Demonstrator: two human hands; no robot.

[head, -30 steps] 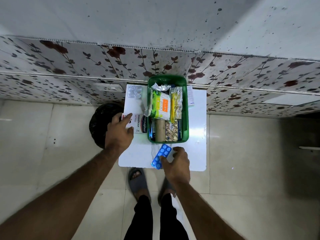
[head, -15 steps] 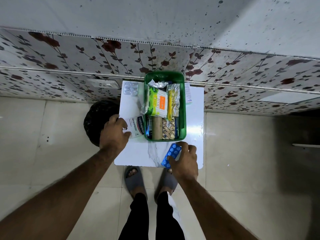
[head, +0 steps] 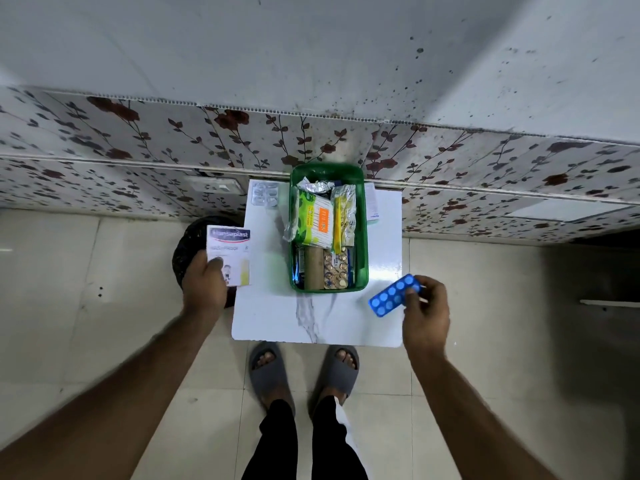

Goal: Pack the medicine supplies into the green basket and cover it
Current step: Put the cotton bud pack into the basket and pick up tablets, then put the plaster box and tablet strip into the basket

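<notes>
Two items now lifted off worktop (head: 325, 320) | left hand (head: 204, 285) fingers clamp Hansaplast box (head: 228, 254), mid-left | right hand (head: 424, 306) fingers pinch blue blister pack (head: 393, 296), lower right of green basket (head: 362, 271) | basket centre frame, uncovered; both ready for packing.

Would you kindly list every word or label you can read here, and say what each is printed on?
"Hansaplast": white box in the left hand.
Smaller print below it: blurred.
Orange label on the cotton swab pack in the green basket: unreadable.
Blue blister strip in the right hand: no text visible.
</notes>
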